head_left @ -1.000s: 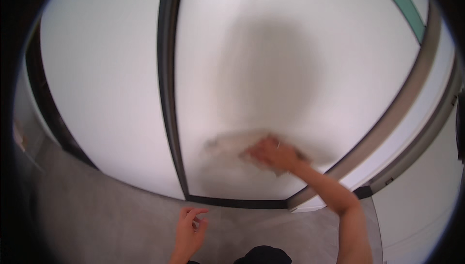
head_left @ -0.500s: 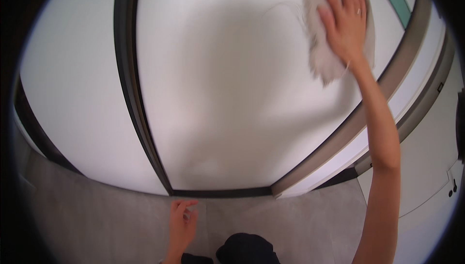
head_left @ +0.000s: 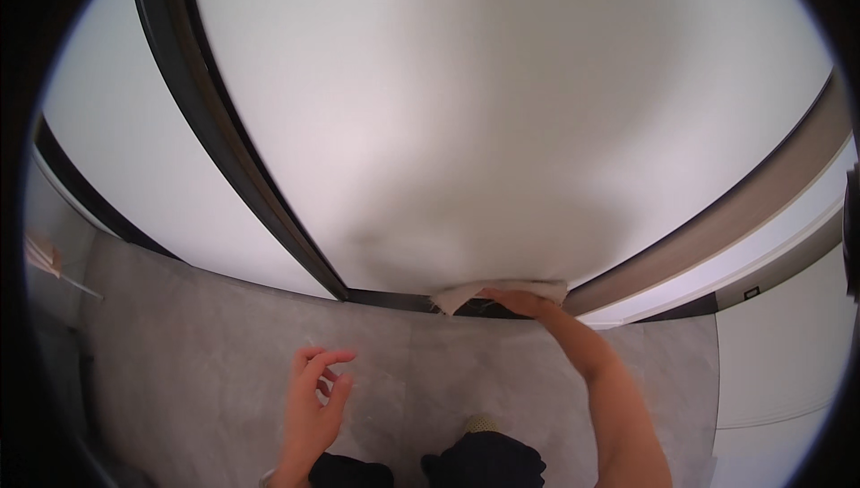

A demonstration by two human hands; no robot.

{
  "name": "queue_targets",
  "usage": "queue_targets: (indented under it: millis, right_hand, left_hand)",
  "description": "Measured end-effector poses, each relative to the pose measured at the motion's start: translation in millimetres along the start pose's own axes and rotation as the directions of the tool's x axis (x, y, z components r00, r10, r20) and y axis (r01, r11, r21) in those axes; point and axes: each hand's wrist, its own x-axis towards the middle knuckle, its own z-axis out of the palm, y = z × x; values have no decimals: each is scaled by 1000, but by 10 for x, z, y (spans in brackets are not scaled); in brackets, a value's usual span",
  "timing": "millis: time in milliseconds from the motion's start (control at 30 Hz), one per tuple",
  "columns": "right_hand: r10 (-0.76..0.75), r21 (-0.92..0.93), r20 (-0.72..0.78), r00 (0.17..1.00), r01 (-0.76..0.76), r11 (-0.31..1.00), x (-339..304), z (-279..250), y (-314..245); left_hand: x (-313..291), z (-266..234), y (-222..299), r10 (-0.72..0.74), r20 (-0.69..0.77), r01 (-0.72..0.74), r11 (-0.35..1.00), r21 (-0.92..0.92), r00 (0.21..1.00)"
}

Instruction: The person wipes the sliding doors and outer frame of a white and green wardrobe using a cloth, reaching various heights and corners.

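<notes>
Head view: looking down at the foot of a tall white panel (head_left: 358, 129), towards its lower edge. Holds a pale, fringed cloth (head_left: 460, 294) low there with the right hand (head_left: 521, 301), spread sideways along the black bottom rail (head_left: 387, 299), seemingly to bring the fabric against panel and rail together. Lays the hand across the middle of the cloth, with fabric reaching out to either side, probably to share the push over a wide strip. Cannot tell between fingers curled round the fabric and fingers merely pressing it, with the tips half lost against it. Reaches down at a slant with the right forearm (head_left: 623, 416), likely because of the low position of the cloth.

Carries the left hand (head_left: 313, 412) free above the grey floor (head_left: 224, 354), fingers loosely bent, thumb apart, nothing in the grasp. Likely leaves it clear of the panel, with just 1 of the 2 hands needed on the cloth.

Has the cloth between right hand and panel, as far as visible; ahead of the left hand, off to its right and well apart from it. Ends on the right just beside the brown edge strip (head_left: 708, 235), on the left short of the dark upright frame (head_left: 202, 129).
</notes>
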Motion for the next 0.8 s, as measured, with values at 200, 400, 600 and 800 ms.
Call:
queue_targets:
  millis: [200, 400, 600, 800]
  right_hand:
    - [-102, -622, 57, 993, 115, 775, 128, -126, 574]
    - [-427, -995, -60, 902, -87, -44, -783, -210, -1339]
    - [-920, -504, 366, 138, -802, -321, -2012, 20, -4290]
    - [-901, -630, 299, -313, -774, 60, -2990, -92, -5504]
  left_hand:
    - [-8, -38, 23, 21, 32, -24, 996, 91, 999]
    - [93, 110, -374, 93, 35, -92, 996, -9, 995]
    - [374, 463, -952, 245, 70, -234, 963, -134, 967]
    - [292, 499, -801, 231, 138, -210, 966, -151, 963]
